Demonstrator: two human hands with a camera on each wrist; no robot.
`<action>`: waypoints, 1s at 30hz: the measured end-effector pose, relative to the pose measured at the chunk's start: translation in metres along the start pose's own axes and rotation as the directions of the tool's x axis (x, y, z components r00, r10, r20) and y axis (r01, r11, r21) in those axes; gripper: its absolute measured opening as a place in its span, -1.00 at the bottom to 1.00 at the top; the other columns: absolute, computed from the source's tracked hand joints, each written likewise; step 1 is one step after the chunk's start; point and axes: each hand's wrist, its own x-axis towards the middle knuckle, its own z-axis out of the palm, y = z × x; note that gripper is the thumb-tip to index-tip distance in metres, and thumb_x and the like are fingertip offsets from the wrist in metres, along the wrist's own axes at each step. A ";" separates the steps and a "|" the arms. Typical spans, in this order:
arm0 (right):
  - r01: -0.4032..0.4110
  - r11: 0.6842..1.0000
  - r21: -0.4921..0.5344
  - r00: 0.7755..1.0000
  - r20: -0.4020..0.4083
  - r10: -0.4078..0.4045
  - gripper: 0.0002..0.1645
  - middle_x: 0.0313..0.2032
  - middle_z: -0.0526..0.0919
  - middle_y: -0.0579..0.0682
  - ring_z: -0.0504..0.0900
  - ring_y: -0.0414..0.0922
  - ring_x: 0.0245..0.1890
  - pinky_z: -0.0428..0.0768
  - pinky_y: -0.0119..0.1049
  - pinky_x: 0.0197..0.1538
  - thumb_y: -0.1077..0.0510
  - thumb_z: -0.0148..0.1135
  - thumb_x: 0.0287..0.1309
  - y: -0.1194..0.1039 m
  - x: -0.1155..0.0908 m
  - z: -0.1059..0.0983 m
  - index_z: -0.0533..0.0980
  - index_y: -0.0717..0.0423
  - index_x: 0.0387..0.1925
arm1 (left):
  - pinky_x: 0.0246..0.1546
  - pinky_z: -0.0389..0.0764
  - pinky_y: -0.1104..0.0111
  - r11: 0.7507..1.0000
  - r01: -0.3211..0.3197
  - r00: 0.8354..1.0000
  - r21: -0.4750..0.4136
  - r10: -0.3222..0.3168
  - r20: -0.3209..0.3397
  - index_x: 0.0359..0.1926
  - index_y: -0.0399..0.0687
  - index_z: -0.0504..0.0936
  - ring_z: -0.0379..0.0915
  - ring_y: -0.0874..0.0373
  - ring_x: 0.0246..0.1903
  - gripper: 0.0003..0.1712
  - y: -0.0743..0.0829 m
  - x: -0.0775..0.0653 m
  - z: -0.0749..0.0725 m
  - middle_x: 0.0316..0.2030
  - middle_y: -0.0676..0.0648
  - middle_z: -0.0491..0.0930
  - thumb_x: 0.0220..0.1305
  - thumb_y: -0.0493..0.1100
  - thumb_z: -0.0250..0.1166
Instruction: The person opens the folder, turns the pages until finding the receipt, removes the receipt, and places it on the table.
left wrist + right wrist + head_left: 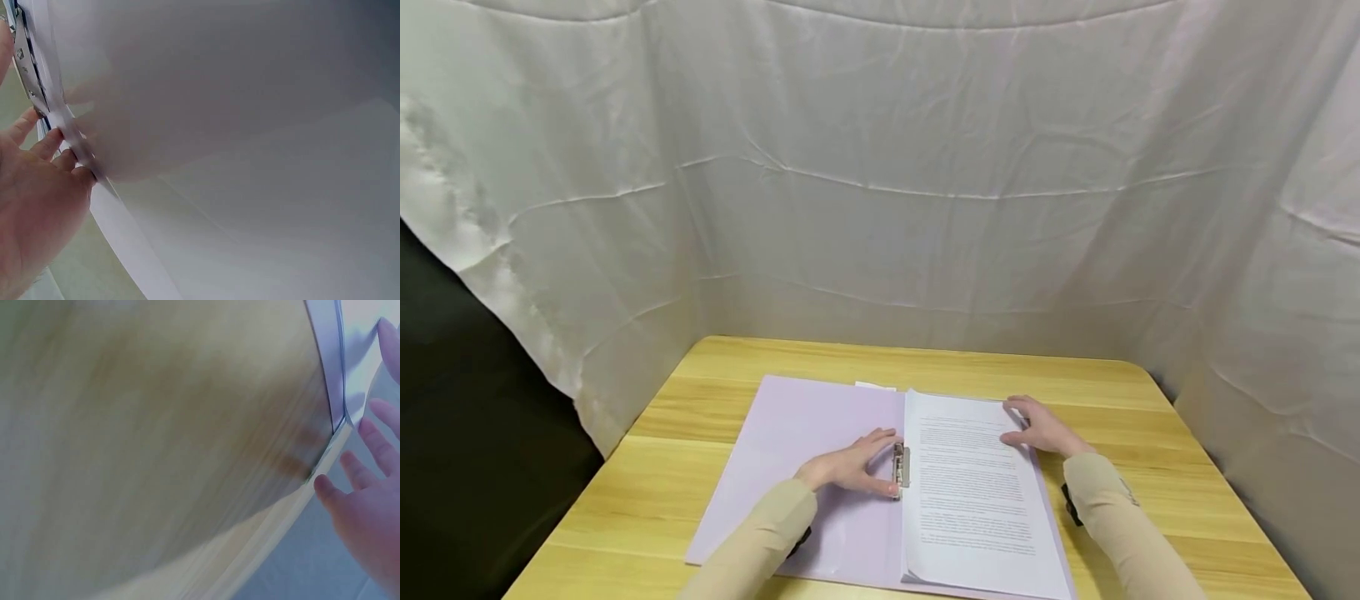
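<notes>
A lilac folder lies open on the wooden table, with a metal clip along its spine. On its right half is a stack of printed paper, with the top sheet's text facing up. My left hand is spread over the spine. Its thumb touches the lower end of the clip, and its fingers reach the upper end, beside the paper's left edge. At the paper's upper right edge, my right hand rests with loosely spread fingers and thumb. In the right wrist view, its fingertips are near the page corner.
The wooden table extends around the folder. A small white slip sticks out behind the folder's top edge. Pale curtains hang behind the table and along its sides. A dark area shows at the left.
</notes>
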 end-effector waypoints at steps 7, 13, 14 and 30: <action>-0.037 0.998 0.046 0.998 -0.041 0.039 -0.10 0.23 0.35 0.53 0.42 0.41 0.18 0.43 0.33 0.26 0.09 0.52 0.06 0.002 0.003 0.002 0.35 0.52 0.29 | 0.54 -0.07 -0.23 1.000 0.001 1.000 -0.011 -0.001 0.009 0.57 -0.04 0.08 -0.26 -0.22 0.61 0.06 -0.002 0.001 -0.001 0.61 -0.20 -0.09 0.20 0.11 0.44; -0.037 0.999 0.006 0.998 -0.053 0.037 -0.11 0.17 0.40 0.48 0.38 0.40 0.18 0.42 0.35 0.24 0.05 0.55 0.02 0.006 0.004 0.001 0.40 0.48 0.26 | 0.54 -0.08 -0.23 1.000 0.002 1.000 -0.018 -0.002 0.015 0.57 -0.02 0.08 -0.26 -0.21 0.61 0.07 -0.003 0.002 -0.003 0.61 -0.20 -0.09 0.19 0.13 0.44; -0.042 0.999 0.004 0.997 -0.059 0.042 -0.11 0.16 0.41 0.48 0.38 0.39 0.18 0.42 0.34 0.24 0.06 0.55 0.01 0.006 0.004 0.001 0.40 0.48 0.26 | 0.55 -0.08 -0.23 1.000 0.001 1.000 -0.020 -0.001 0.016 0.57 -0.02 0.09 -0.26 -0.21 0.61 0.07 -0.003 0.002 -0.003 0.61 -0.20 -0.09 0.19 0.13 0.44; -0.181 0.979 0.099 0.970 -0.145 0.194 -0.45 0.03 0.56 0.40 0.54 0.29 0.08 0.52 0.22 0.19 0.22 0.46 0.09 0.006 0.011 0.001 0.53 0.43 0.08 | 0.55 -0.10 -0.24 0.999 -0.016 1.000 -0.032 0.016 0.024 0.57 -0.05 0.08 -0.28 -0.24 0.61 0.05 0.000 0.001 -0.003 0.61 -0.22 -0.09 0.21 0.08 0.44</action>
